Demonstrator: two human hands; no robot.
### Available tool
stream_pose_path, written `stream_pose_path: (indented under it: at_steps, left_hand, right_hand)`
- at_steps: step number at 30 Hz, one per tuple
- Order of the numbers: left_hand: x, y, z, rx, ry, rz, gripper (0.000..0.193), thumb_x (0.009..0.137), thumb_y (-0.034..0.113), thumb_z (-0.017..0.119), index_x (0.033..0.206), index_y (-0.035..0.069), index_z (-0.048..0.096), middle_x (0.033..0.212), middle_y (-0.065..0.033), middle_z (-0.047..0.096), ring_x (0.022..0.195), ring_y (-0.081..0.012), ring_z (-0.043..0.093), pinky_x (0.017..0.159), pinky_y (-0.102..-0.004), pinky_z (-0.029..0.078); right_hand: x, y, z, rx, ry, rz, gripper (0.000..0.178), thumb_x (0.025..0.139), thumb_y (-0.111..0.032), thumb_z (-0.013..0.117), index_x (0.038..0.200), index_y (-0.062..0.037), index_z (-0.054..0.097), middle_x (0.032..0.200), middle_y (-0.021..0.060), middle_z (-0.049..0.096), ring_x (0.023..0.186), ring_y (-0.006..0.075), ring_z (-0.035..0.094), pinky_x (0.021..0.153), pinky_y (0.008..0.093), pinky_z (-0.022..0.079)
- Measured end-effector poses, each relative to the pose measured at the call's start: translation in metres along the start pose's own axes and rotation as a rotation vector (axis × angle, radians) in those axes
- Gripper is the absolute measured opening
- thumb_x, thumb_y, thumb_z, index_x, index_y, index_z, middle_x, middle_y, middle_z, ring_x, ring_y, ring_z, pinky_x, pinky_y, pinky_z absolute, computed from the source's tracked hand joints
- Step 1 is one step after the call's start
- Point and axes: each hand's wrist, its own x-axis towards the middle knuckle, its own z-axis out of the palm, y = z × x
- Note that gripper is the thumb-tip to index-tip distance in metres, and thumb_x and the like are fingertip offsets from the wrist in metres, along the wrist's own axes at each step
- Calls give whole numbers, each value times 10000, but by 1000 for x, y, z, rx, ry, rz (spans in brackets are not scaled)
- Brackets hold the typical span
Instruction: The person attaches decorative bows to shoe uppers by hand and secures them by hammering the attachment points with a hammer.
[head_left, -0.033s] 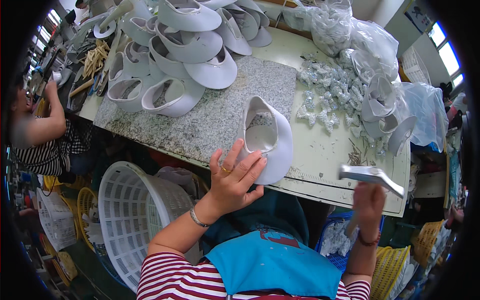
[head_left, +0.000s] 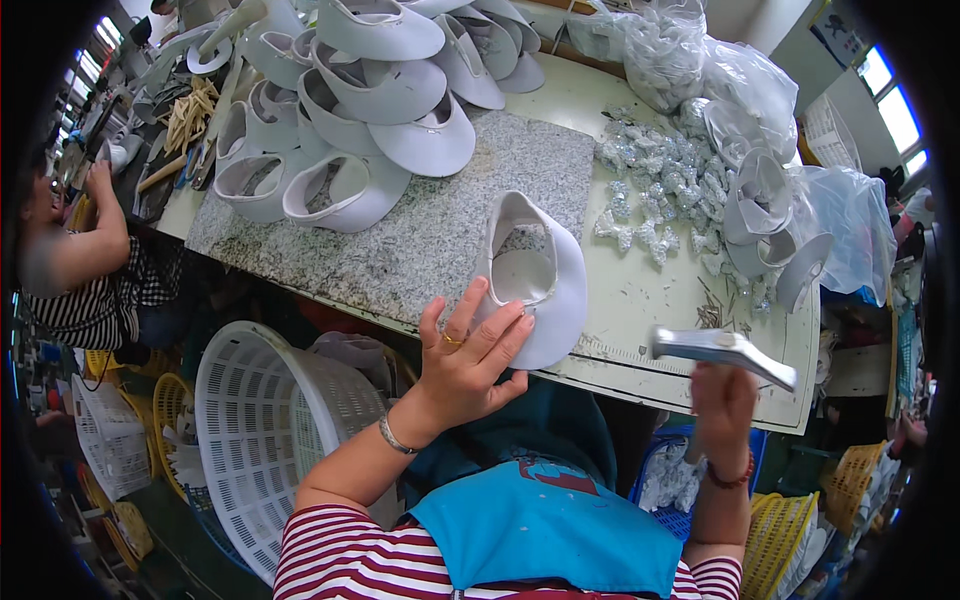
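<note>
A white, smooth shoe upper (head_left: 563, 285) with an oval opening lies near the front edge of the table. My left hand (head_left: 470, 350) is on its near rim, fingers spread over the rim and thumb at the lower edge, gripping it. Whether a small nail sits at the fingertips is too small to tell. In my closed right hand (head_left: 725, 395) is a metal hammer (head_left: 715, 347), held up to the right of the upper and apart from it; the hand is somewhat blurred.
Several like uppers (head_left: 420, 135) are piled on a speckled stone slab (head_left: 340, 260). Glittery silver bows (head_left: 655, 190), loose nails (head_left: 713, 305) and clear plastic bags (head_left: 670, 55) lie to the right. A white basket (head_left: 250, 400) stands below left. A co-worker (head_left: 80, 260) sits far left.
My right hand and the hammer have moved slightly left, toward the upper. The left hand and the upper have stayed in place.
</note>
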Motion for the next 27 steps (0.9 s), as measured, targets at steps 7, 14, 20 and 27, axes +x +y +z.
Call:
stream_pose_path:
  at_steps: [7,14,20,27]
  left_hand:
    - [3,-6,-4,-69,-36,25,427,835,402,609,1147,121,690,1268,-49,621,1297,-345,474,1068,-483,250]
    - [1,-15,9,-146,107,-41,366,813,206,627,1117,6,673,1236,-128,629,1201,-351,548,931,-439,435]
    - [5,-9,6,-58,24,2,366,812,134,612,1148,0,664,1258,-139,602,1217,-345,525,893,-448,454]
    - [11,-2,-2,-3,-46,1,437,753,148,640,1163,-3,659,1222,-142,591,1221,-353,514,868,-446,462]
  right_hand:
    - [57,-46,85,-435,-287,-486,152,881,-68,654,1026,-33,627,816,135,624,670,307,613,609,369,495]
    - [68,-43,93,-642,-294,-516,111,894,-131,652,925,-50,582,662,95,572,579,303,597,531,383,472]
    - [72,-42,91,-637,-294,-509,120,888,-138,660,932,-50,590,693,111,573,593,312,600,550,397,478]
    - [66,-43,93,-646,-313,-507,81,907,-136,643,922,-65,607,709,111,554,585,309,586,534,401,462]
